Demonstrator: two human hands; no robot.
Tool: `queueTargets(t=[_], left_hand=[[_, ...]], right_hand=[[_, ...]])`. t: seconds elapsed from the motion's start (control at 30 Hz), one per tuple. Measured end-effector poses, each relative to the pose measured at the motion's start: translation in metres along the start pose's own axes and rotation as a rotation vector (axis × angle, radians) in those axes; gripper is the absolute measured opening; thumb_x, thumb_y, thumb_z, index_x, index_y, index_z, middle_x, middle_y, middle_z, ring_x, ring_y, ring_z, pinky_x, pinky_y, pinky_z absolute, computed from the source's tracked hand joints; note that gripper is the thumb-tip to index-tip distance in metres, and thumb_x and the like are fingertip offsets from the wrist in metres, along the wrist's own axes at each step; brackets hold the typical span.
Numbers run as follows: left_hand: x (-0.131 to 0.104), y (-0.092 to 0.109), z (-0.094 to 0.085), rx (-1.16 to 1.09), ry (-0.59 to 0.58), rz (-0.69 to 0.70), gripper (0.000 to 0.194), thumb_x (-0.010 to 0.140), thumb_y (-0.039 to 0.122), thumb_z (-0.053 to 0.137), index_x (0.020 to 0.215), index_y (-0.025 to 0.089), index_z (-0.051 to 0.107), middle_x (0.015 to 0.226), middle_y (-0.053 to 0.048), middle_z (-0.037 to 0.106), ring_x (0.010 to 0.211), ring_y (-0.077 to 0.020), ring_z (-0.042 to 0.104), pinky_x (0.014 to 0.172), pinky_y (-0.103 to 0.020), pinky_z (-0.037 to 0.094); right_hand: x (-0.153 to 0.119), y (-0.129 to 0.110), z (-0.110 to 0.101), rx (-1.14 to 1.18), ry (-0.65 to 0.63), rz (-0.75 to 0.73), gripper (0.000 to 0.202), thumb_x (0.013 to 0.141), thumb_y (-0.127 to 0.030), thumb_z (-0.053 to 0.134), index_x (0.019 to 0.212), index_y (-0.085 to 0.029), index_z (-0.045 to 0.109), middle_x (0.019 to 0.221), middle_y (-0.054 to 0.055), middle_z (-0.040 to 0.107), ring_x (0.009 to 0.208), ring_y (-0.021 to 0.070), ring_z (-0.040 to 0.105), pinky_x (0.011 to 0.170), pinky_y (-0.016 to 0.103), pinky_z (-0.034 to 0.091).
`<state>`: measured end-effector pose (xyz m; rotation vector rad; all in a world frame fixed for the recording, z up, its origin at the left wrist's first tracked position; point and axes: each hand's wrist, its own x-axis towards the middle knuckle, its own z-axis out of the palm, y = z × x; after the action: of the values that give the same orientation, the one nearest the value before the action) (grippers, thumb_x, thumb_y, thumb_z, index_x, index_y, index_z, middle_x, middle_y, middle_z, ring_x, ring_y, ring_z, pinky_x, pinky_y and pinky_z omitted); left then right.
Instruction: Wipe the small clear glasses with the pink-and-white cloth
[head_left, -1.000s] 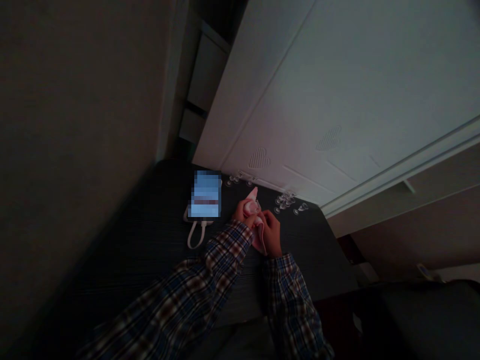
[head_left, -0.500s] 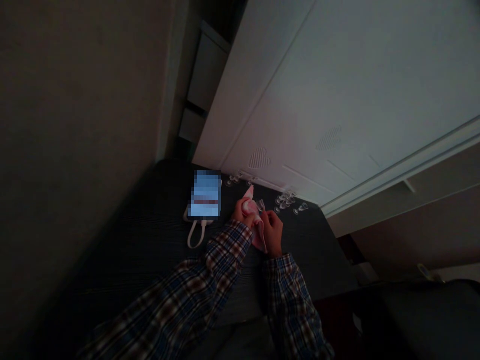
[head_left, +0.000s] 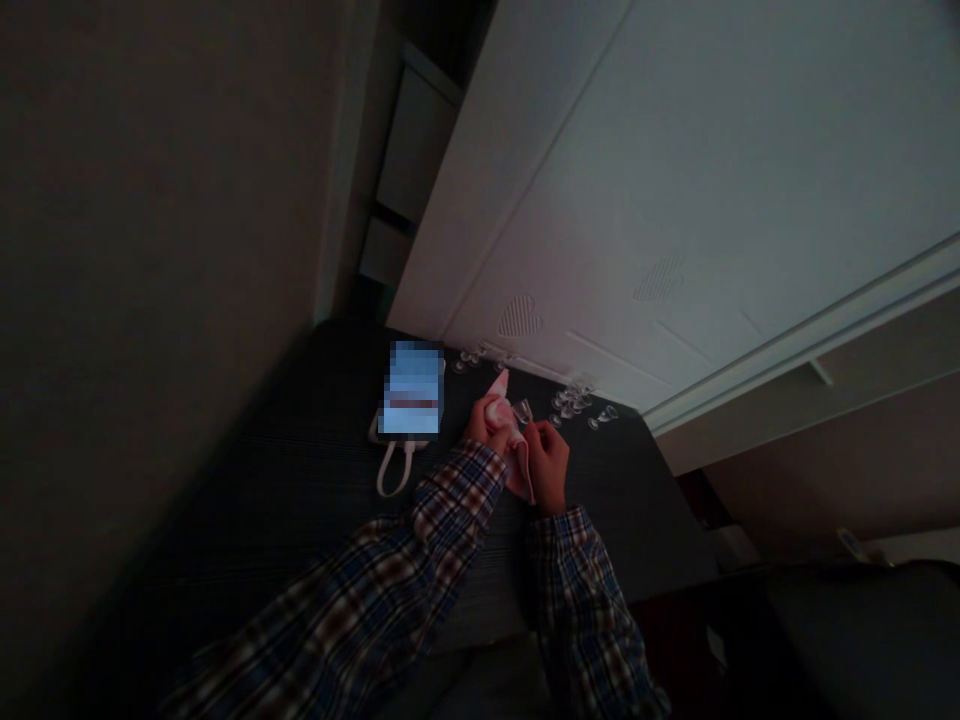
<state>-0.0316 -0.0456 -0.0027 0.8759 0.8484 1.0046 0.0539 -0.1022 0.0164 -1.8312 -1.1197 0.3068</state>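
Note:
My left hand [head_left: 484, 424] is closed on a bunched pink cloth [head_left: 519, 470], whose tip pokes up above the fingers and whose loose end hangs down between my hands. Close beside it, my right hand [head_left: 550, 460] pinches a small clear stemmed glass [head_left: 523, 411]. The bowl of this glass tilts up toward the cloth, while its foot is hidden by my fingers. Both hands are just above the dark table, in plaid sleeves.
A lit phone [head_left: 411, 390] with a looped cable [head_left: 391, 470] lies left of my hands on the dark table [head_left: 300, 470]. Several small stemmed glasses [head_left: 574, 400] stand along the white panel [head_left: 600, 250], with one glass [head_left: 602, 417] farther right and others [head_left: 470, 358] behind the phone.
My right hand has shifted very slightly to the right with the glass, which shows a little more clearly. My left hand keeps its hold on the cloth.

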Motion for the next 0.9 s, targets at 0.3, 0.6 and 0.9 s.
queueTargets(t=[0.3, 0.6, 0.9], left_hand=[[0.0017, -0.0038, 0.0011, 0.013, 0.000, 0.012, 0.056, 0.065, 0.010, 0.052, 0.120, 0.020, 0.044, 0.069, 0.002, 0.053, 0.041, -0.0044, 0.046, 0.039, -0.014, 0.039], [-0.0005, 0.0028, 0.0004, 0.029, 0.001, -0.009, 0.055, 0.065, 0.008, 0.053, 0.118, 0.020, 0.045, 0.061, 0.004, 0.051, 0.040, -0.0051, 0.045, 0.042, -0.015, 0.042], [-0.0017, 0.0046, -0.0003, 0.032, -0.014, -0.015, 0.053, 0.066, 0.009, 0.053, 0.117, 0.020, 0.046, 0.060, 0.004, 0.049, 0.041, -0.0058, 0.047, 0.042, -0.015, 0.040]], right_hand=[[-0.0010, -0.0023, 0.0000, -0.005, -0.034, -0.020, 0.032, 0.079, -0.045, 0.046, 0.069, -0.017, 0.055, 0.061, -0.002, 0.055, 0.057, 0.0089, 0.048, 0.051, 0.019, 0.036], [-0.0021, -0.0078, 0.0005, 0.011, -0.013, -0.014, 0.031, 0.079, -0.044, 0.047, 0.066, -0.017, 0.054, 0.059, -0.003, 0.052, 0.055, 0.0081, 0.047, 0.050, 0.019, 0.036], [-0.0016, -0.0078, 0.0003, 0.003, 0.002, 0.000, 0.031, 0.080, -0.044, 0.047, 0.066, -0.016, 0.054, 0.059, -0.003, 0.054, 0.055, 0.0081, 0.048, 0.051, 0.019, 0.036]])
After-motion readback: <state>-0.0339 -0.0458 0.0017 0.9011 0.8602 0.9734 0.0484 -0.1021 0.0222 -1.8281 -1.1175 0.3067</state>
